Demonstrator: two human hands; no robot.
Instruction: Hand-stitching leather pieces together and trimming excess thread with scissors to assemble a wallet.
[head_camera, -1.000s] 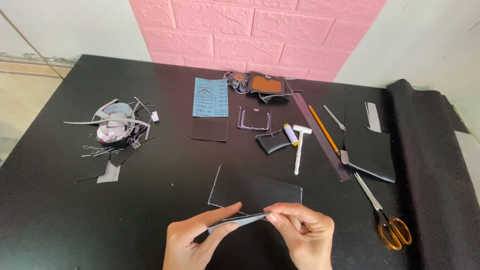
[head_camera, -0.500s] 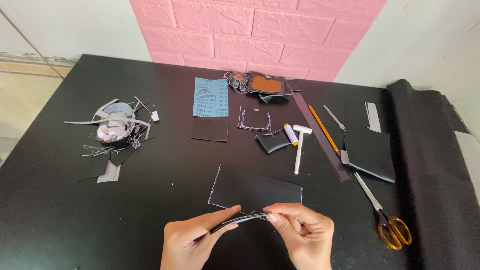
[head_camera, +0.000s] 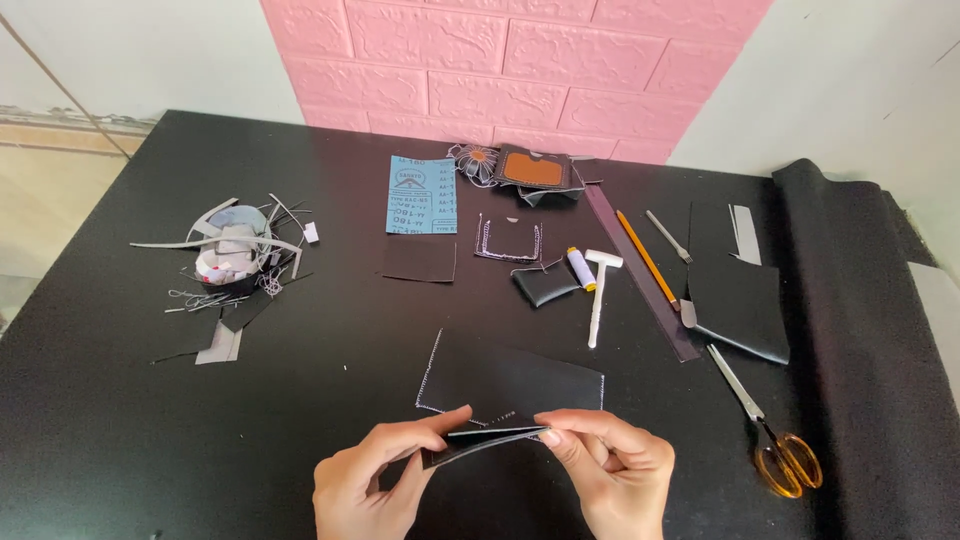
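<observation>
**Black leather strip pinched between both our hands**

Black and thin, the folded leather strip is running left to right across the near edge of the table, and we are gripping it at both ends. Our left hand is closing thumb and forefinger on its left end; our right hand is pinching its right end the same way, so the long axis is lying straight between the two grips, with neither hand clearly nearer its middle. It looks doubled over on itself, though the fold is hard to make out against the dark table.

Just beyond the strip, a larger stitched leather panel is lying flat. Well apart to the right, orange-handled scissors are resting; a white-handled tool is sitting farther back.
</observation>
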